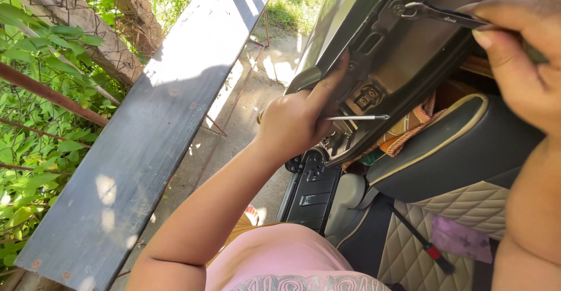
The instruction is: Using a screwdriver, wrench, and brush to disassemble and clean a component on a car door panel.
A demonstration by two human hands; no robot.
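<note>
At the far left, green leafy plants (35, 151) grew behind a rusty wire fence, and beside them a long dark grey wooden plank (146, 133) ran from the lower left corner up to the top middle. Right of the plank, the left hand (298, 121) was closed around a thin silver-shafted screwdriver (356, 117), whose shaft pointed to the right, with the tip at the dark metal edge of the open car door (403, 63); the extended finger of this hand rested on that edge near the black door latch (367, 97). Below the door, a black seat with cream quilted leather (467, 203) was visible, and a red-handled tool (429, 247) lay on its cushion. At the upper right corner, the right hand (520, 51) gripped a silver metal wrench (438, 14), whose ring end sat on a bolt at the top of the door edge.
</note>
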